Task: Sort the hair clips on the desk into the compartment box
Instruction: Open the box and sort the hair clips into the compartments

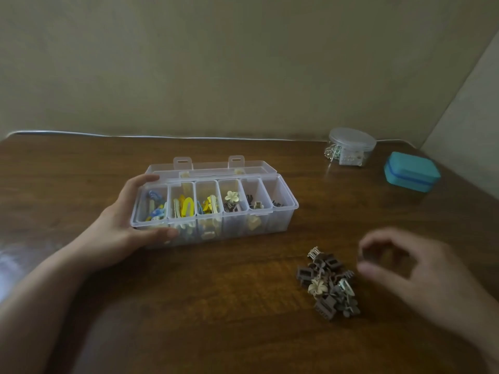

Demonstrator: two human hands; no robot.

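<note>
A clear compartment box (283,220) stands open in the middle of the wooden desk, its lid tipped back. Its left cells hold blue and yellow clips, and its right cells hold a cream flower clip (231,197) and small brown ones. My left hand (127,225) grips the box's left end, thumb along the front wall and fingers over the back edge. A pile of small brown claw clips (328,286), with another cream flower clip among them, lies at the front right. My right hand (405,268) hovers just right of the pile. It is blurred, its fingers curled towards the thumb.
A round clear jar with a lid (351,145) stands at the back right by the wall. A teal case (411,171) lies to the right of the jar, near the desk's right edge. A white cable (108,135) runs along the desk's back edge.
</note>
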